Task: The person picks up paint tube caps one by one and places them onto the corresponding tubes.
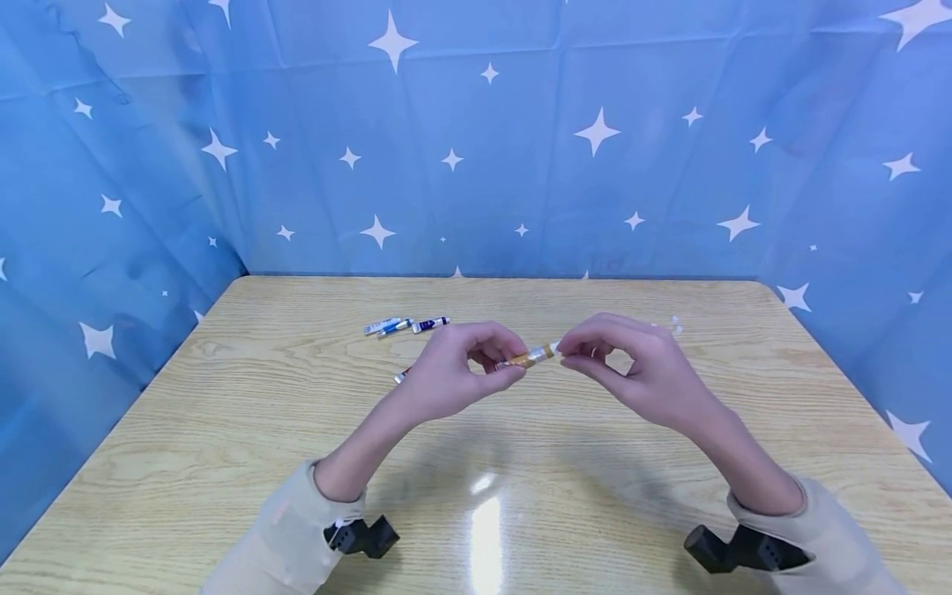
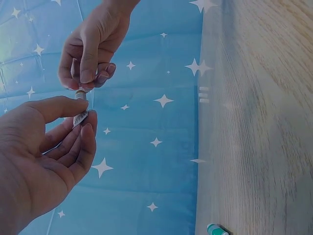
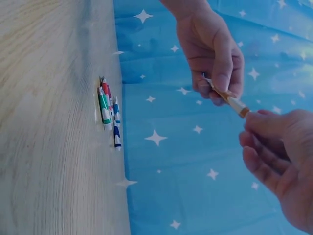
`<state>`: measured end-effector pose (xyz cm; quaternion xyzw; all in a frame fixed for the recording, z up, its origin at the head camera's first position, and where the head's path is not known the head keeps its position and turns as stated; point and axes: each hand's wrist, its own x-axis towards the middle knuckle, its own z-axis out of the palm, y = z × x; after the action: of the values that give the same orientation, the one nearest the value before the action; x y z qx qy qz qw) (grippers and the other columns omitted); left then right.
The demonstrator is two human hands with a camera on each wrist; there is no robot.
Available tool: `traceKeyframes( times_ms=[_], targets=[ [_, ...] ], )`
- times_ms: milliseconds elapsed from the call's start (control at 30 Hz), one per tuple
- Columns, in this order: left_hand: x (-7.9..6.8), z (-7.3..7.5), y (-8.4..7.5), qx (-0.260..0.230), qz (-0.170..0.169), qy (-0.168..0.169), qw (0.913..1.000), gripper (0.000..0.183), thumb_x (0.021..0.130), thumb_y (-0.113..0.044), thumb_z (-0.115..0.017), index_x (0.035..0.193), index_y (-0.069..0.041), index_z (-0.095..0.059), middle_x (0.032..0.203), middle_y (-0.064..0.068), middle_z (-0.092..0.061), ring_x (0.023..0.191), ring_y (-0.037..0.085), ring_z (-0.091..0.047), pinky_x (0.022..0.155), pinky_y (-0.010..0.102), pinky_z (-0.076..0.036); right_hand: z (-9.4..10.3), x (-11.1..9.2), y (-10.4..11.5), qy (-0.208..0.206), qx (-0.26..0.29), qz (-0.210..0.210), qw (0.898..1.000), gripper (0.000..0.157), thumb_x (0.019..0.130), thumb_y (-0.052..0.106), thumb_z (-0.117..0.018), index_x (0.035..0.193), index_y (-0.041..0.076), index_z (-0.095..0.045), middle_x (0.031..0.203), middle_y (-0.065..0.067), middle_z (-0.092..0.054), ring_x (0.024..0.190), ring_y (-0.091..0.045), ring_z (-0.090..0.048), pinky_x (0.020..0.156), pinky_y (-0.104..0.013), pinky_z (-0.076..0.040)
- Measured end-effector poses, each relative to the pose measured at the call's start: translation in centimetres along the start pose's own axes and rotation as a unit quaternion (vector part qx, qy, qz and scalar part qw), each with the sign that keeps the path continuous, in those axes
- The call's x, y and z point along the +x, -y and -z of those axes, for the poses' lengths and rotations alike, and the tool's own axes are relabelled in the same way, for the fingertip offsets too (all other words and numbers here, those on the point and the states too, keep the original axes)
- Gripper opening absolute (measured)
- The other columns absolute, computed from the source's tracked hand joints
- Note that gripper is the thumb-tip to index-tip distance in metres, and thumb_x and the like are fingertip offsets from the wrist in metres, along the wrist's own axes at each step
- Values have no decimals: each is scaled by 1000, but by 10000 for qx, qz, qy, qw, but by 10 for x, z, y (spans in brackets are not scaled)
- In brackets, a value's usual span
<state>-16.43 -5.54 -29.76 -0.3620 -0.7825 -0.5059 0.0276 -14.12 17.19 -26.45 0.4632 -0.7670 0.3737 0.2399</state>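
An ochre-and-silver paint tube [image 1: 534,356] is held up above the table, slanting between the two hands. My left hand [image 1: 463,368] pinches its flat end between thumb and fingers. At the other end, the thumb and fingertips of my right hand [image 1: 640,372] pinch the white cap, which they mostly cover. In the right wrist view the ochre band of the tube [image 3: 234,104] shows between the hands. The left wrist view has the left thumb laid across the tube [image 2: 80,105], hiding part of its body.
Behind the left hand lie several paint tubes: a dark blue one [image 1: 430,325], a lighter blue one [image 1: 395,328] and, in the right wrist view, a green one [image 3: 104,107] beside a red one [image 3: 105,85]. Small white pieces [image 1: 676,326] lie beyond the right hand. A starry blue curtain [image 1: 491,190] surrounds the wooden table [image 1: 223,430].
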Motion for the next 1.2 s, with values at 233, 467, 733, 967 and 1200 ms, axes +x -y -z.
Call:
traceKeyframes(
  times_ms=[233,467,733,967,1200],
  targets=[
    [0,-1,-2,10,-71,46,10000,10,82,-11,-68,91,-11,-66,79,-8,-64,70,5,-59,64,26,-52,-4,-5,-7,-59,-93,-189,9998,32,66,-17,-71,90,2,-66,82,-1,-64,66,-9,-57,60,-16,-46],
    [-1,-2,-3,114,-81,95,9999,10,82,-12,-68,91,-12,-66,79,-9,-64,70,4,-59,63,25,-52,-7,-17,-26,134,-154,-581,9981,29,74,-5,-71,95,13,-65,84,6,-64,69,-4,-57,60,-16,-47],
    [-1,-6,-5,184,-183,90,9996,11,81,-10,-69,91,-10,-66,78,-8,-64,69,3,-59,63,24,-52,-11,-21,-29,176,-198,-775,9966,22,80,0,-67,93,17,-63,74,10,-57,60,-2,-50,47,-14,-36],
    [-3,-9,-8,297,-384,-82,9988,12,80,-10,-70,91,-9,-67,79,-7,-65,69,2,-59,63,22,-51,-13,-24,-31,73,-301,-674,9972,20,83,-2,-64,88,18,-61,71,11,-52,54,-1,-43,44,-13,-33],
    [-4,-11,-11,630,-664,-231,9955,13,79,-10,-71,92,-9,-68,80,-7,-64,67,-1,-57,61,18,-50,-13,-12,-11,-196,-321,-176,9991,19,82,-9,-60,81,11,-60,66,10,-46,48,1,-31,42,-12,-26]
  ],
)
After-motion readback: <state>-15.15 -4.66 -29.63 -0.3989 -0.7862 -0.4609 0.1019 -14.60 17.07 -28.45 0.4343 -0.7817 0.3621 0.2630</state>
